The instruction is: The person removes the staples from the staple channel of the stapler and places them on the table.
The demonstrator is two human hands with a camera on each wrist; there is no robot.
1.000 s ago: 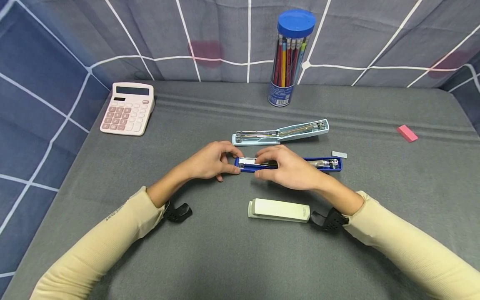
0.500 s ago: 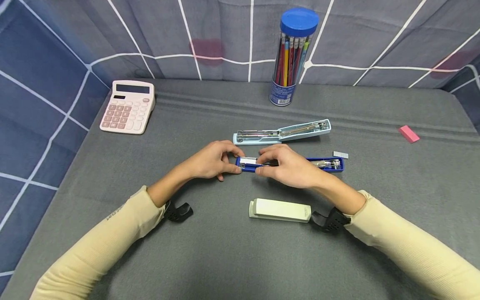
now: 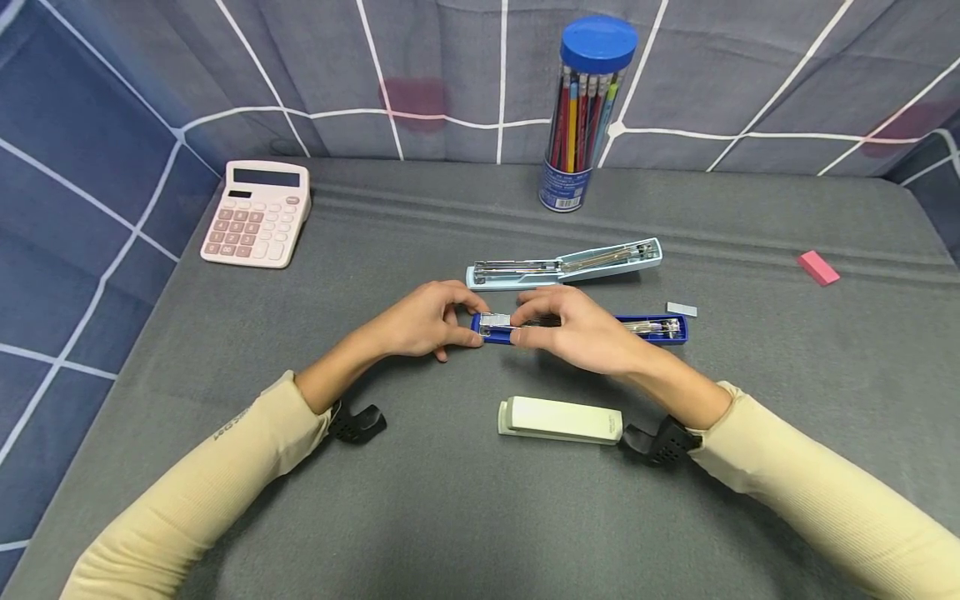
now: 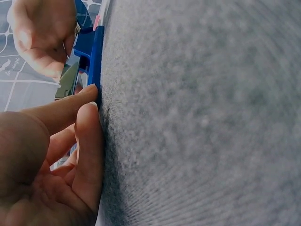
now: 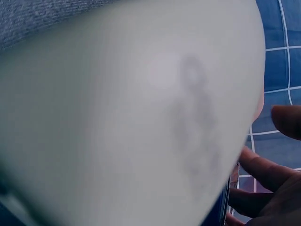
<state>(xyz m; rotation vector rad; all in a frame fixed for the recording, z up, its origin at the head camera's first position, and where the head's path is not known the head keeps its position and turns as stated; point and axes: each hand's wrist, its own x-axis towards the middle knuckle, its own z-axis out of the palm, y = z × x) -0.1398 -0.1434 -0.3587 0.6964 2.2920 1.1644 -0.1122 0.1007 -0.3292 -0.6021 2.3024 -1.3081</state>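
Observation:
A dark blue stapler (image 3: 652,330) lies opened out flat on the grey cloth, its metal parts exposed. My left hand (image 3: 423,323) grips its left end between thumb and fingers; the left wrist view shows these fingers against the blue base (image 4: 95,61). My right hand (image 3: 577,329) pinches the metal staple rail (image 3: 495,322) over the left half, covering the stapler's middle. In the left wrist view the rail stands tilted up off the base. A pale green stapler (image 3: 560,420), closed, lies nearer me and blocks most of the right wrist view.
An opened light blue stapler (image 3: 517,273) lies just behind. To the right are a small staple strip (image 3: 682,309) and a pink eraser (image 3: 818,267). A pencil tub with a blue lid (image 3: 598,43) stands at the back, and a pink calculator (image 3: 257,215) sits back left.
My right hand has shifted slightly upward in the head view, and the rail's left part looks tilted differently. My left hand keeps its place on the stapler's end.

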